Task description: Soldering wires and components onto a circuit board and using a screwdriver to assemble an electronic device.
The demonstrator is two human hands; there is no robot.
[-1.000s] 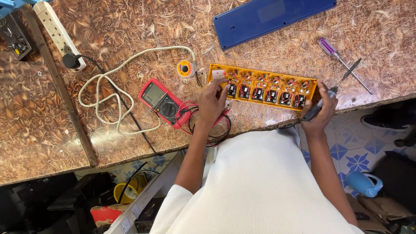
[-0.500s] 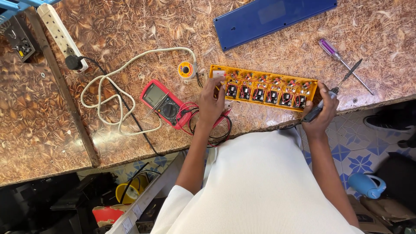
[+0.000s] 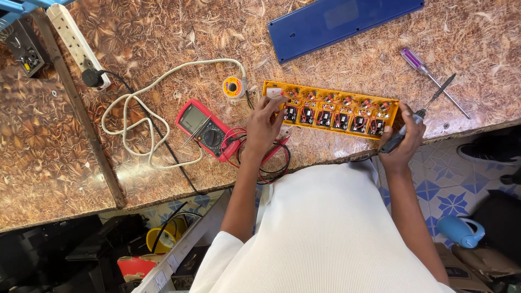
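An opened orange socket strip (image 3: 331,111) lies on the brown patterned bench, its row of black switches and red wiring showing. My left hand (image 3: 264,123) grips its left end with the fingertips, above red test leads (image 3: 271,157). My right hand (image 3: 402,140) is closed around a dark-handled screwdriver (image 3: 429,103) at the strip's right end, its tip pointing up and to the right.
A red multimeter (image 3: 205,129) lies left of my left hand, with a solder spool (image 3: 233,87) above it. A white cable (image 3: 142,116) runs to a white extension block (image 3: 76,40). A blue cover (image 3: 342,21) and a purple screwdriver (image 3: 418,61) lie farther back. The bench edge (image 3: 461,129) is near my right hand.
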